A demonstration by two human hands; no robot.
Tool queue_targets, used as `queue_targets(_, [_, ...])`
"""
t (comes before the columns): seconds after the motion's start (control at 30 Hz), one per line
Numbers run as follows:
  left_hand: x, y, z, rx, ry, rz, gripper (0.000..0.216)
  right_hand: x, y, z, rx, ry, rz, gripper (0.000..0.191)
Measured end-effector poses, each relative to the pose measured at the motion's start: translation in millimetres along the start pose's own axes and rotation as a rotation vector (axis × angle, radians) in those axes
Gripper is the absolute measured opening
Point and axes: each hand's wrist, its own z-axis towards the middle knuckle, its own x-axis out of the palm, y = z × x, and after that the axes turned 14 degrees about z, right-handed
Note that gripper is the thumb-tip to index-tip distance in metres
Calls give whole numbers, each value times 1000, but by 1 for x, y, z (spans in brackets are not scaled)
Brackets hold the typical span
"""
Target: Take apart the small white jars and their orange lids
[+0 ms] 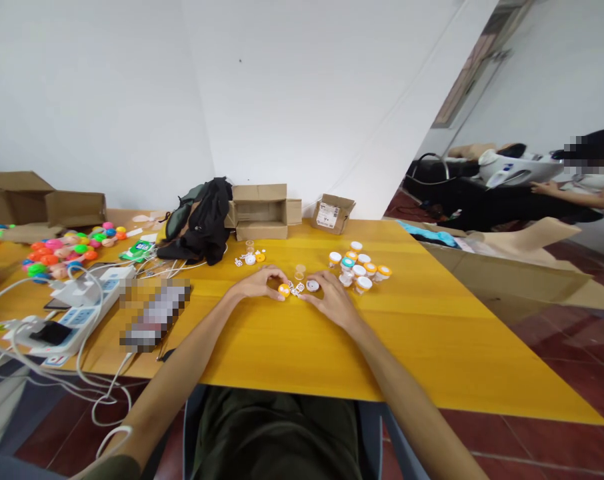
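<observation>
My left hand (266,284) is closed on an orange round cap (284,290) with pale marks on its face, pinched between thumb and fingers. My right hand (335,303) curls round a white round cap (313,285), fingers at its far right side and thumb lower down. Several small white perforated plastic pieces (296,289) lie on the table between my hands. Just beyond them stands a small clear cup (300,271). Farther off to the left is a little group with another white cap (251,259), an orange cap (260,257) and a clear cup (250,247).
Several capped clear jars (363,285) cluster right of my hands on the yellow table (407,347). Cardboard boxes (261,220) and a dark bag (202,223) stand at the back. Leftward are a phone (157,317), a power strip (102,300) and colourful balls (57,253). A person (589,180) sits far right.
</observation>
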Motion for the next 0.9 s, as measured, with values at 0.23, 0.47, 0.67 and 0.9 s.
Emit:
queue_targets(0.23, [6,1,-2,63,-30,149,28,2,-2,0,-37,28,43,24])
queue_targets(0.47, [10,2,0,63,-6,108,26,4,-9,1,-33,75,85,22])
queue_targets(0.67, [13,2,1,29,36,72,27,5,-12,0,-78,42,76,27])
queue_targets(0.9, [15,3,0,15,26,52,27,3,4,1,-218,30,8,21])
